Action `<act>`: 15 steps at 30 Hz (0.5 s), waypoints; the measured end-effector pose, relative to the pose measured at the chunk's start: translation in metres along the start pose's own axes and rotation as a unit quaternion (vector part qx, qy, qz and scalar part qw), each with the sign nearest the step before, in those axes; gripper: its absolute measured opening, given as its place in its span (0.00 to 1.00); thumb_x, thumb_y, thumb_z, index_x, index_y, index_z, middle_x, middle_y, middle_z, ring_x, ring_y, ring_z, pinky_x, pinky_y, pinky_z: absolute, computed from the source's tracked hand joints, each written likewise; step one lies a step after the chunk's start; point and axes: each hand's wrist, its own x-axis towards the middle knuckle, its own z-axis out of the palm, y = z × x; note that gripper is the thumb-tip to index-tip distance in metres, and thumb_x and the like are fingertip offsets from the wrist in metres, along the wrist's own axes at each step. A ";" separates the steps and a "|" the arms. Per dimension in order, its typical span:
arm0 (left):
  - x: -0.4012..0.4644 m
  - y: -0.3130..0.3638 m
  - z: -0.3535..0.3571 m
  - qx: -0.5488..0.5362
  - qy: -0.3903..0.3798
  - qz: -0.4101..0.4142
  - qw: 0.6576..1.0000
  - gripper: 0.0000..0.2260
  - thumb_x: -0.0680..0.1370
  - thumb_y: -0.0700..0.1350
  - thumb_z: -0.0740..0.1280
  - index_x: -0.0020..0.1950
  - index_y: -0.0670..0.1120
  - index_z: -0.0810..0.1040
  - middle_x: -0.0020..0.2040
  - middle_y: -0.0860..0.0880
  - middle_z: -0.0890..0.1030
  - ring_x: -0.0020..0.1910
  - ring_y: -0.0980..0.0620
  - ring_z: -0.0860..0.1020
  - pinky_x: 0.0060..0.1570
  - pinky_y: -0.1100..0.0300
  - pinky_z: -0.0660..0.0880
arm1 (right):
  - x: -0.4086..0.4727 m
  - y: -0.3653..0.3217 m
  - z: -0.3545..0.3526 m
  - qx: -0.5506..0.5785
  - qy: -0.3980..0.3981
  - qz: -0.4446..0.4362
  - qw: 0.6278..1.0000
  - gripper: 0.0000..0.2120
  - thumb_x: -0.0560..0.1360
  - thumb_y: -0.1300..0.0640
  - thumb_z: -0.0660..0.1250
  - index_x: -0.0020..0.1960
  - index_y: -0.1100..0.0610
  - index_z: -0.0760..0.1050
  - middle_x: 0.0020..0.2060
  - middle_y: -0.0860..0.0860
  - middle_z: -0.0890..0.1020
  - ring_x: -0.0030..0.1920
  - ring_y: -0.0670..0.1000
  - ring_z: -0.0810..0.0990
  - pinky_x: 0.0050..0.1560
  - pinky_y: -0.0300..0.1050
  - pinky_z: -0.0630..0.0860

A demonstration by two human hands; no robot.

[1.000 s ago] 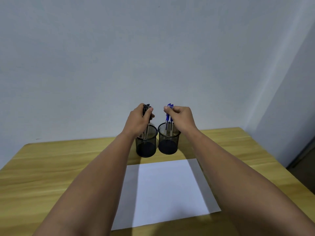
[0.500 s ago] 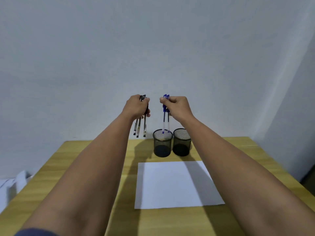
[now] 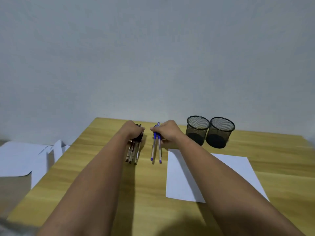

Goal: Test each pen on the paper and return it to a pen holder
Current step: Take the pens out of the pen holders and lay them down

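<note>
My left hand (image 3: 132, 130) grips a bunch of black-capped pens (image 3: 133, 153) by their caps, their tips low over the wooden table (image 3: 102, 176) left of the paper. My right hand (image 3: 167, 132) holds two blue-capped pens (image 3: 156, 150) the same way, just beside the black ones. A white sheet of paper (image 3: 238, 169) lies to the right, partly under my right forearm. Two black mesh pen holders (image 3: 197, 129) (image 3: 220, 132) stand empty side by side at the back right.
Loose white sheets (image 3: 25, 159) lie off the table's left edge on a lower surface. A plain wall rises right behind the table. The table's far left corner is close to the pens.
Both hands have carried their pens out of the air above the holders and down to the left, close to the table. The view has swung left, so the holders now sit on the right.
</note>
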 end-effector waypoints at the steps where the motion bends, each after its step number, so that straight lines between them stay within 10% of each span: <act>1: 0.004 -0.007 0.002 0.019 0.004 -0.005 1.000 0.16 0.79 0.52 0.71 0.48 0.38 0.76 0.46 0.41 0.80 0.45 0.42 0.80 0.44 0.54 0.75 | 0.006 0.006 0.009 -0.012 -0.002 0.010 1.000 0.16 0.75 0.54 0.81 0.38 0.63 0.78 0.35 0.66 0.82 0.40 0.68 0.87 0.41 0.56 0.82; 5: 0.016 -0.025 0.006 0.084 0.022 -0.006 0.996 0.17 0.76 0.54 0.73 0.43 0.40 0.77 0.46 0.36 0.82 0.46 0.40 0.81 0.39 0.57 0.70 | 0.019 0.014 0.030 -0.138 0.035 -0.001 0.990 0.19 0.75 0.49 0.80 0.39 0.64 0.82 0.34 0.58 0.86 0.33 0.60 0.86 0.44 0.54 0.87; 15: 0.004 -0.022 0.005 0.209 0.107 0.044 0.971 0.20 0.73 0.60 0.73 0.56 0.46 0.78 0.51 0.47 0.82 0.47 0.44 0.79 0.43 0.54 0.72 | 0.008 0.004 0.038 -0.313 0.085 -0.055 0.944 0.16 0.76 0.46 0.74 0.57 0.56 0.81 0.50 0.53 0.85 0.51 0.59 0.84 0.46 0.49 0.79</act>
